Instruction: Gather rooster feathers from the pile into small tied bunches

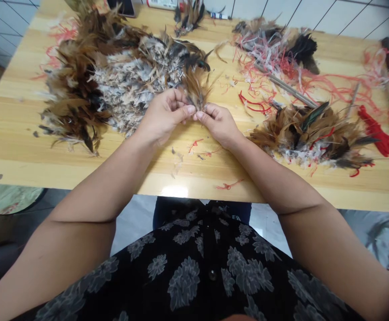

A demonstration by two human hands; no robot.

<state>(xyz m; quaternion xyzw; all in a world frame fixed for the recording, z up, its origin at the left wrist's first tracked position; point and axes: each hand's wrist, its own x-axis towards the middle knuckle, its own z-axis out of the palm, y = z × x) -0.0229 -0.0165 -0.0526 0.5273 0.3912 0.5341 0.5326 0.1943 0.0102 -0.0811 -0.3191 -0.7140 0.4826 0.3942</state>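
Between my two hands, above the wooden table, is a small bunch of brown feathers [197, 87], tips pointing away from me. My left hand [169, 109] pinches its lower end between thumb and fingers. From the other side my right hand [219, 122] closes on the same end, thumb tip close to the left thumb. Whatever lies right between the fingertips is too small to make out. Just left of my hands spreads a big pile of feathers [124, 84], brown outside and pale grey in the middle. Right of my right forearm lies a heap of feather bunches [301, 133] with whitish bases and red strands.
Pink and white plastic strands [268, 49] tangle at the back right, beside a thin stick [291, 91]. Red cords [380, 133] lie at the right. A marker [218, 15] and a dark phone [122, 6] sit along the back edge. A round stool [10, 198] stands below left.
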